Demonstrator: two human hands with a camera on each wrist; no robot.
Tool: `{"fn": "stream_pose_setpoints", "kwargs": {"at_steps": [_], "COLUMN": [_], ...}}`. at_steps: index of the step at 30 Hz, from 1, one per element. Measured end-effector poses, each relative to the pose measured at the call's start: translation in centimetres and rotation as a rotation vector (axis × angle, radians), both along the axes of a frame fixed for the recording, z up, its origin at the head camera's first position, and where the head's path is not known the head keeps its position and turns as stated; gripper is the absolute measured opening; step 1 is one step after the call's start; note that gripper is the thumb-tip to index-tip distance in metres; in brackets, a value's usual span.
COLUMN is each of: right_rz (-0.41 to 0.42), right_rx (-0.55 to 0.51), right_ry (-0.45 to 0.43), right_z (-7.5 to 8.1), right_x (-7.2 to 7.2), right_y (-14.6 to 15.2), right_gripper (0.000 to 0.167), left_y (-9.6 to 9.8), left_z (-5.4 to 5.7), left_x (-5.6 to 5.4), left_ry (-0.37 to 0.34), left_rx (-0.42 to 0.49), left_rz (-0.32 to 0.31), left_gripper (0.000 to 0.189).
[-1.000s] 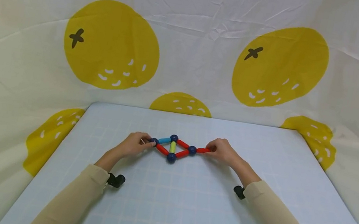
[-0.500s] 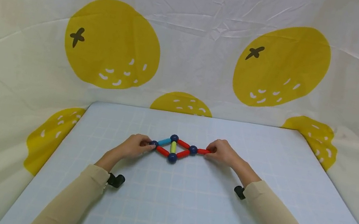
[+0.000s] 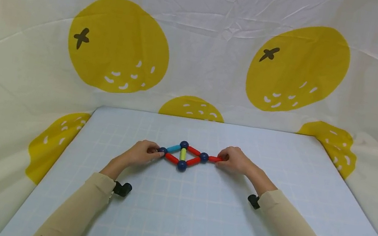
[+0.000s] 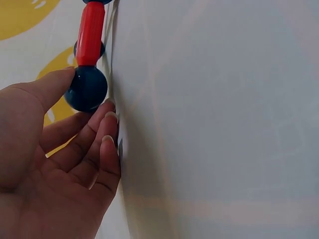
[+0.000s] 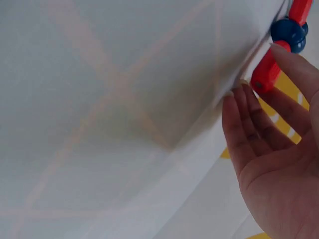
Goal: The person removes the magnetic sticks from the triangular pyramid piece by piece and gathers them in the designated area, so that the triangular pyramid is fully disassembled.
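Note:
A flat frame of magnetic rods and balls lies on the table, diamond-shaped with a tail to the right. My left hand [image 3: 141, 153] pinches the dark blue ball [image 4: 85, 88] at its left corner between thumb and fingers. A light blue rod [image 3: 174, 148] and red rods [image 3: 171, 158] join the balls around the outline. Across the middle runs a yellow-green rod [image 3: 183, 154], linking the far ball [image 3: 184, 145] and near ball [image 3: 182, 165]. On the right, my right hand [image 3: 236, 160] pinches the outer end of a red rod [image 5: 269, 69], whose other end meets the right corner ball [image 3: 204, 157].
The table [image 3: 171, 216] wears a pale blue checked cover. Behind and beside it hangs a white cloth [image 3: 208, 54] printed with yellow fruit. A black wrist camera [image 3: 122, 189] sits at my left cuff, another [image 3: 253, 201] at my right.
The frame of rods and balls has shifted very slightly to the right. My left thumb has settled a little lower on the corner ball; both hands keep their hold.

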State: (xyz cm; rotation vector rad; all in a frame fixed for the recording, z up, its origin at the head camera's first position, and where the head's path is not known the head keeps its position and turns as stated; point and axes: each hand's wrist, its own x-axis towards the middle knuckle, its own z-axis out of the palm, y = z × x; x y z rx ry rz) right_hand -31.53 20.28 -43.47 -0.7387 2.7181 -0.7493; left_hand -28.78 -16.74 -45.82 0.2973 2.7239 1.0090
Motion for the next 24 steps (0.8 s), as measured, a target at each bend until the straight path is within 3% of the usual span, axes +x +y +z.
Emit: {"fn": "stream_pose_setpoints", "kwargs": {"at_steps": [9, 15, 24], "right_rz": [0.025, 0.048, 0.117], "right_rx": [0.015, -0.030, -0.038], "right_ry": [0.011, 0.062, 0.060], "right_z": [1.8, 2.3, 2.1], "right_x": [-0.4, -0.9, -0.8], "right_y": [-2.0, -5.1, -9.8], "right_gripper": [0.045, 0.046, 0.044], "left_y": [0.1, 0.2, 0.1], "left_z": [0.3, 0.4, -0.2], "left_x": [-0.1, -0.1, -0.5], "left_ry": [0.014, 0.031, 0.048], "left_rx": [0.024, 0.027, 0.047], "left_rz": [-0.015, -0.028, -0.049], "left_gripper": [0.043, 0.039, 0.036]}}
